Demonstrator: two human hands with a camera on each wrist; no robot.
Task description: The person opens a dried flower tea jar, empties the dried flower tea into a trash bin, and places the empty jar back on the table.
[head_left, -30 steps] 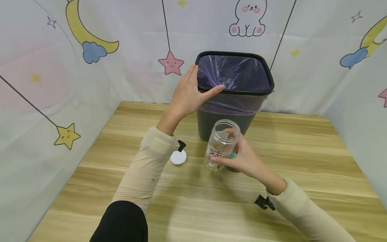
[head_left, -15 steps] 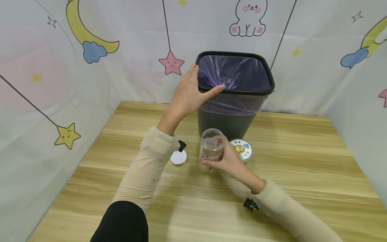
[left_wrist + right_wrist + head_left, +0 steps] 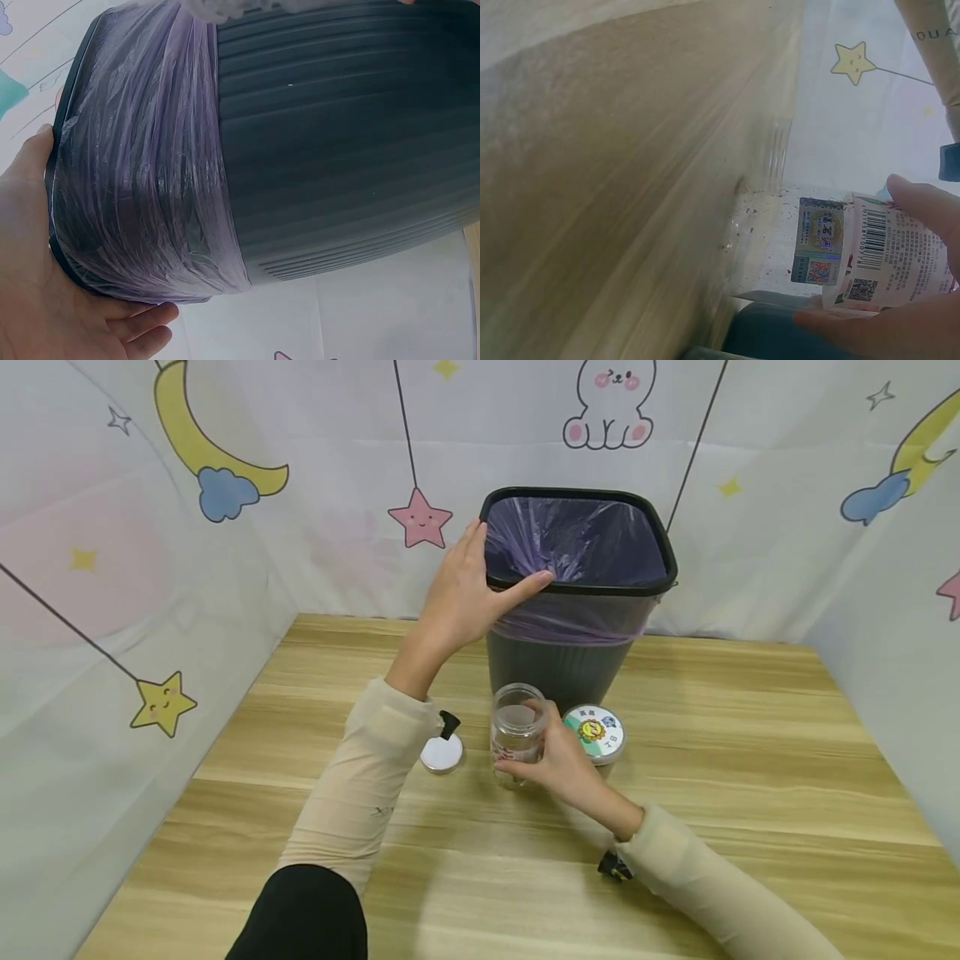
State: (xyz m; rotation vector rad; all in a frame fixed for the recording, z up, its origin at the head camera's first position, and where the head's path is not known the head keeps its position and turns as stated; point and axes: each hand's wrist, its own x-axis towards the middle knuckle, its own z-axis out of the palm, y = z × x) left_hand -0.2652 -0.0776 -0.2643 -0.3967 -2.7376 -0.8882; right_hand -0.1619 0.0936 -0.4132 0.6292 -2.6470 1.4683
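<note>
The clear jar (image 3: 506, 739) is upright just in front of the bin (image 3: 551, 664), with the right hand's (image 3: 566, 764) grip curled round it; whether its base touches the table (image 3: 735, 760) is hard to make out. A second ago it leaned, higher up, and hid most of the tub (image 3: 597, 735) near the bin's front right, whose body the hand now partly covers. The left hand (image 3: 461, 593) stays spread on the bin's rim, its grip loose and straight-fingered.
</note>
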